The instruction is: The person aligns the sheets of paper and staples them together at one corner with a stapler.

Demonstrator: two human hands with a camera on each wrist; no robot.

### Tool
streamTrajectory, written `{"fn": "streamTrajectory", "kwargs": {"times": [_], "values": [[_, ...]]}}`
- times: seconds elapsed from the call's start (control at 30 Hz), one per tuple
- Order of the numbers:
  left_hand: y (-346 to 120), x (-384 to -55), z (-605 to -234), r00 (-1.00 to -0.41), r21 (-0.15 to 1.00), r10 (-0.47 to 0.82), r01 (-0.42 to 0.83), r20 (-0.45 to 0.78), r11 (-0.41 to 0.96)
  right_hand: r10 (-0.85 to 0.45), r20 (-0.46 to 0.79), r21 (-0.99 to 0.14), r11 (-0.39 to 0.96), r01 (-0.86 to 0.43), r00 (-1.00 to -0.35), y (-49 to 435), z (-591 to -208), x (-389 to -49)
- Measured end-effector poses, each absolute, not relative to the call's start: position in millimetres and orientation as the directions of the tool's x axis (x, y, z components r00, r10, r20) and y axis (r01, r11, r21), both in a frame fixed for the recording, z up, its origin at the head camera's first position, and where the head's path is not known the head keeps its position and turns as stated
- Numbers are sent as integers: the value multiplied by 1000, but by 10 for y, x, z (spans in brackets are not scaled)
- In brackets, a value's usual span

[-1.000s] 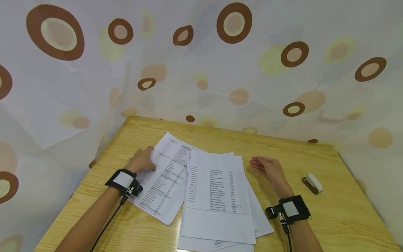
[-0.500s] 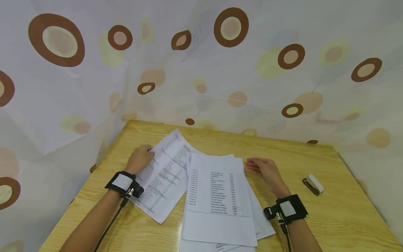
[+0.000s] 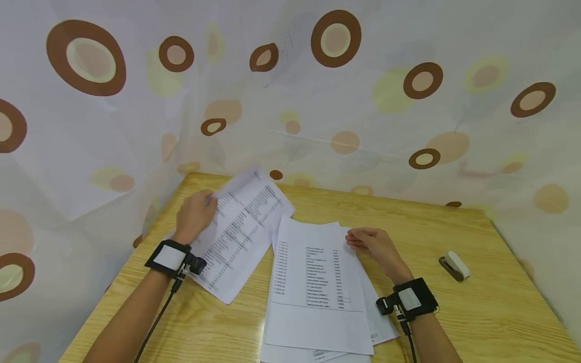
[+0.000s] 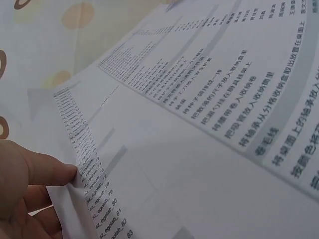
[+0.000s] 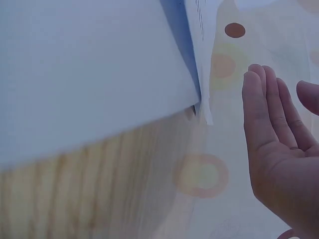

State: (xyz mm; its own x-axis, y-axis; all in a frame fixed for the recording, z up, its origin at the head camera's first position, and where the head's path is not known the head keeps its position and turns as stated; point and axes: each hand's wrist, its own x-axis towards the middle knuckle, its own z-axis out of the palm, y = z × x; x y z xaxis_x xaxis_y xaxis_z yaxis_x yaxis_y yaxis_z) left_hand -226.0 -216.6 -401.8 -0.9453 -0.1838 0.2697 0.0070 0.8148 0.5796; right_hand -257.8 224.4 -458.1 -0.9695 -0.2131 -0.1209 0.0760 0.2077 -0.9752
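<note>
Moved since the earlier frame: left hand and printed sheet, both higher. Left fingers: we see thumb and curled fingers pinching the sheet's left edge, above the table. Right hand: fingers straight, together, near the paper stack; contact, we cannot tell. Lettering: we read "sz_egolab_80", "81", "卷毛线" on the sheet. Stapler: rightward, white and dark.
</note>
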Motion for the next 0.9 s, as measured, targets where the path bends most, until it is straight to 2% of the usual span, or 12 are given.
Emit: {"fn": "streamTrajectory", "kwargs": {"times": [0.43, 0.67, 0.9], "values": [[-2095, -2183, -3730, -905, 582, -169, 99, 389, 807, -274, -98, -973, 228, 35, -957, 2042, -4570, -2586], [-2052, -2133, -3551, -862, 567, -150, 179, 484, 804, -340, -101, -972, 235, 20, -935, 1832, -4565, -2609], [-2055, -2045, -3457, -845, 571, -147, 209, 514, 794, -382, -106, -969, 245, 9, -918, 1606, -4608, -2586]]}}
